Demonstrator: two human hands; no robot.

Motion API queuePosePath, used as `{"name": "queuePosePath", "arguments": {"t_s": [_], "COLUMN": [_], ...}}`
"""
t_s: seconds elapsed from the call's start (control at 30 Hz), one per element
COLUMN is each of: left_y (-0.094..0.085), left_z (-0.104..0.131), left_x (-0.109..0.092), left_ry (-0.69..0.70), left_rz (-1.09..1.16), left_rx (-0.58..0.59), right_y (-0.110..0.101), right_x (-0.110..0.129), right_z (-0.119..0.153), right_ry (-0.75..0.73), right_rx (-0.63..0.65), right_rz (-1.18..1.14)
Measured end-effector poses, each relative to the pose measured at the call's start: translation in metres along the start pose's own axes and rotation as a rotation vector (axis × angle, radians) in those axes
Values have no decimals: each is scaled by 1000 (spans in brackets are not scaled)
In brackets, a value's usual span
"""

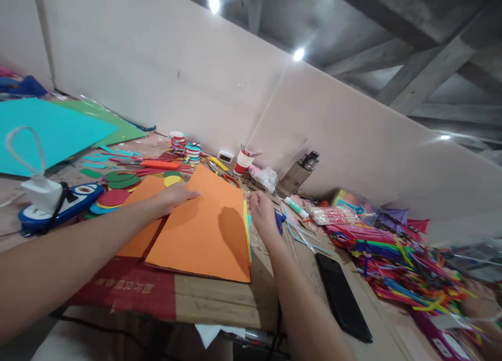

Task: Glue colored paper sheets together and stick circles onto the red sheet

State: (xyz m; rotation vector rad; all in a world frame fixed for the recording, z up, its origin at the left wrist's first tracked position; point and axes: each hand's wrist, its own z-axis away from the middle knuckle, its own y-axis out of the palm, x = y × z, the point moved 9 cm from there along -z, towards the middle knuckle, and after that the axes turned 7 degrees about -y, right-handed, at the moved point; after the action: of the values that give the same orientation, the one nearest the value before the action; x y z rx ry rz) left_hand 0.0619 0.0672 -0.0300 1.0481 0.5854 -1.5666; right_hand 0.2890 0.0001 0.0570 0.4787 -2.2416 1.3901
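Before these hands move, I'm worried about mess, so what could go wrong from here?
The yellow sheet pokes out past the upper orange sheet, so the stack may slip out of line if the left hand shifts it. The left forearm could brush the loose red circle aside. The right forearm might nudge the black phone.

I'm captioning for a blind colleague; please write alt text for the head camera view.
A person's left hand touches a rectangular paper stack topped with orange; their right hand is beside it. A black rectangular phone and multicoloured bundles of thin craft strips lie to the right.
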Motion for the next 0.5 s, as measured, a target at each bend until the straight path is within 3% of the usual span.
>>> {"name": "queuePosePath", "arguments": {"t_s": [0.1, 0.23, 0.4, 0.5], "left_y": [4, 4, -8, -7], "left_z": [1, 1, -1, 0], "left_x": [-3, -7, -19, -23], "left_ry": [37, 110, 218, 272], "left_rz": [-15, -160, -406, -444], "left_rx": [43, 42, -145, -160], "right_y": [43, 85, 101, 102], "right_x": [37, 69, 81, 87], "right_z": [1, -6, -18, -19], "right_ry": [-126, -150, -131, -167], "right_rx": [214, 306, 367, 407], "right_rz": [-170, -213, -62, 112]}}
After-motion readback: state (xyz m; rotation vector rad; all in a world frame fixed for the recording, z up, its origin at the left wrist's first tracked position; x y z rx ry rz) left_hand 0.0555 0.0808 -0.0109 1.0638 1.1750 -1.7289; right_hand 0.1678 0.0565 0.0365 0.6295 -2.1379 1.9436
